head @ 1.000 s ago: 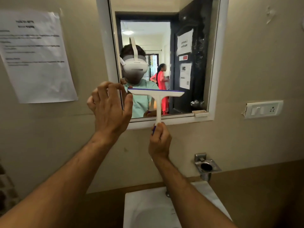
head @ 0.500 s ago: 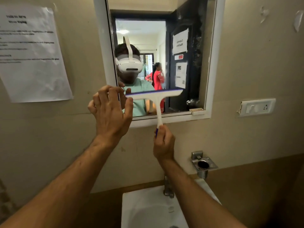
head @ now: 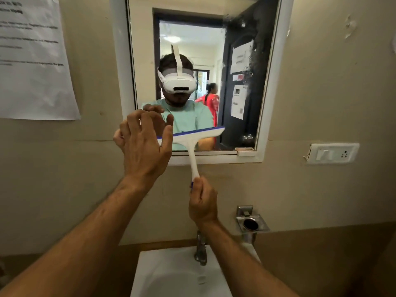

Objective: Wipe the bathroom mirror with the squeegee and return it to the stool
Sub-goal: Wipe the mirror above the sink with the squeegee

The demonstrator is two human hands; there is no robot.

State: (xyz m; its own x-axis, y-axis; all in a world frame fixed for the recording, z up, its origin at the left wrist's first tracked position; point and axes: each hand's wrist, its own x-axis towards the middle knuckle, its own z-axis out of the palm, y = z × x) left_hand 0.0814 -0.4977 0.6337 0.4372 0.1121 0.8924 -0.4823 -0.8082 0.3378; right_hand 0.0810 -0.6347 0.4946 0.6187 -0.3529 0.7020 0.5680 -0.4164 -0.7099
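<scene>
A white squeegee (head: 194, 140) with a blue rubber edge lies against the lower part of the white-framed bathroom mirror (head: 272, 82), its blade tilted up to the right. My right hand (head: 202, 202) is shut on the bottom of its handle, below the mirror frame. My left hand (head: 143, 142) is raised at the mirror's lower left corner with fingers spread, covering the left end of the blade; I cannot tell whether it touches the blade. The stool is not in view.
A white sink (head: 171, 273) with a metal tap (head: 201, 249) sits directly below. A metal holder (head: 251, 221) juts from the wall at the right. A switch plate (head: 332, 153) is right of the mirror, a paper notice (head: 32, 56) left of it.
The squeegee blade has slid lower on the mirror and tilted, right end up. My left hand stays at its left end. The view has shifted so the mirror sits more to the right.
</scene>
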